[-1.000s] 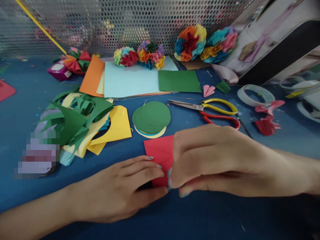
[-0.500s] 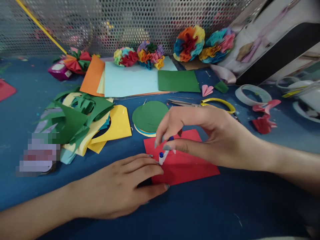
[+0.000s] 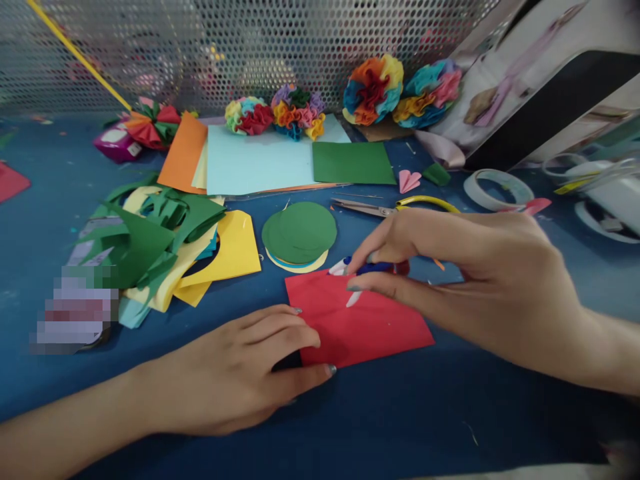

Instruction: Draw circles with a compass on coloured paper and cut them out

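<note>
The front sheet [image 3: 370, 327] is plain red, the tool [image 3: 375, 268] blue and white, the topmost discs [image 3: 310, 233] green.

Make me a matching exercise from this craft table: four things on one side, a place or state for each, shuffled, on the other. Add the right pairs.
Column one
1. Left hand
2. Right hand
3. Green paper circles
4. Scissors

Column two
A. Stacked to the right of the yellow paper scrap
B. Blades pointing to the picture's left, handles partly hidden
C. Pinching a blue-and-white tool
D. Fingers resting on the left end of the red paper

Right pairs: 1-D, 2-C, 3-A, 4-B
</note>
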The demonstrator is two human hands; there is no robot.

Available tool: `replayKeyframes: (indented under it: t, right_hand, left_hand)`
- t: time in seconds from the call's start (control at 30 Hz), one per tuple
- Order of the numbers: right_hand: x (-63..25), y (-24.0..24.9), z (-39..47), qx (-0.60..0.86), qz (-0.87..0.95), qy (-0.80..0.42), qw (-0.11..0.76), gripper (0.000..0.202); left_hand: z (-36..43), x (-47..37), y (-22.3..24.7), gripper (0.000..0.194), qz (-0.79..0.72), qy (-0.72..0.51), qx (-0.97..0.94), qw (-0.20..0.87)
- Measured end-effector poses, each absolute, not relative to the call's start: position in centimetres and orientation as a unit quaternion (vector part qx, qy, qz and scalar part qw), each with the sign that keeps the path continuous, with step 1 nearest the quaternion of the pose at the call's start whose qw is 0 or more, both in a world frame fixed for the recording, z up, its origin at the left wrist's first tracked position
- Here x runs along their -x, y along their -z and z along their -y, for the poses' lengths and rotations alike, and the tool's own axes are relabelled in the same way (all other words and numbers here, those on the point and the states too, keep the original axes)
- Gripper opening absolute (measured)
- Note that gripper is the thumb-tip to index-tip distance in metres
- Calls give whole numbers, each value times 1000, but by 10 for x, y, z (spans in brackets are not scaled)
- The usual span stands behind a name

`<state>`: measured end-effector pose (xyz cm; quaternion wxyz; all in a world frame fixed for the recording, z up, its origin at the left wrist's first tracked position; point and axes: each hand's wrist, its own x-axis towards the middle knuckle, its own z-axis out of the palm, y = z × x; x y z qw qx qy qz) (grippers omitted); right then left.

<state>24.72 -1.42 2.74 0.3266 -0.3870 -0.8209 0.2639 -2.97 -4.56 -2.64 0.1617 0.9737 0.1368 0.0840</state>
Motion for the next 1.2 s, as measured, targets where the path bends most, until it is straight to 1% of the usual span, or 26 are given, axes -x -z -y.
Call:
replayKeyframes:
  t: [0.13, 0.3, 0.53, 0.67, 0.8, 0.97, 1.1, 1.2]
  right_hand:
    - [-253, -27, 14, 403, 817, -259, 321, 34]
    - [-251, -26, 8, 394, 800, -306, 332, 34]
    - [-242, -28, 5, 350, 835, -306, 294, 29]
    - [-241, -30, 3, 335, 825, -352, 289, 25]
    - [-240, -33, 0, 293, 824, -407, 266, 20]
    - [-244, -36, 0, 249, 822, -446, 253, 19]
    - [-245, -34, -2, 262, 805, -479, 231, 17]
    - [-242, -31, -4, 288, 794, -475, 249, 17]
  left_hand:
    - [45, 29, 24, 41, -138, -84, -974, 161]
    - [45, 30, 24, 39, -135, -68, -975, 164]
    - [44, 30, 24, 41, -136, -75, -973, 170]
    - [44, 29, 24, 43, -140, -69, -973, 172]
    - [45, 30, 25, 43, -142, -72, -972, 171]
    - [45, 32, 23, 41, -140, -65, -974, 165]
    - [45, 31, 22, 39, -143, -70, -973, 170]
    - [45, 31, 24, 39, -144, -74, -970, 180]
